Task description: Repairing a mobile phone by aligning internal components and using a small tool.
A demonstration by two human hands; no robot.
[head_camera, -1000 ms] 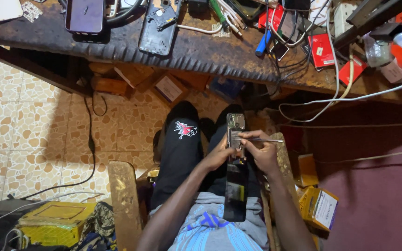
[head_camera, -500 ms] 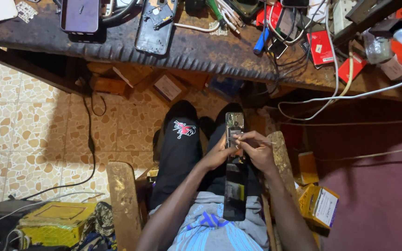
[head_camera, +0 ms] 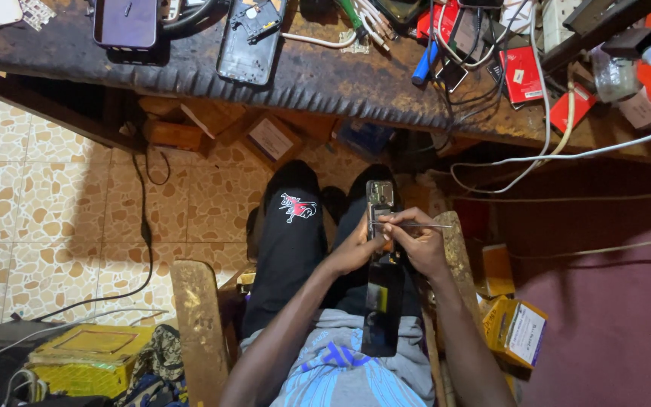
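Over my lap I hold an opened phone (head_camera: 380, 197) with its dark screen panel (head_camera: 383, 309) hanging down towards my grey shirt. My left hand (head_camera: 354, 249) grips the phone's left side around its middle. My right hand (head_camera: 414, 243) pinches thin metal tweezers (head_camera: 414, 224), their tips touching the phone's upper part and the handle pointing right. Both hands are close together above my black trousers (head_camera: 289, 249).
A dark worn workbench (head_camera: 325, 75) spans the top, carrying a purple phone (head_camera: 125, 22), a phone frame (head_camera: 250, 39), screwdrivers, cables and red packets. Cardboard boxes (head_camera: 269, 139) lie under it on the tiled floor. Yellow boxes (head_camera: 518, 332) sit at the right, a yellow case (head_camera: 88, 358) at the lower left.
My right hand shifted slightly on the phone, and the tweezers lie level again, pointing right as a second ago. The phone and left hand stayed in place.
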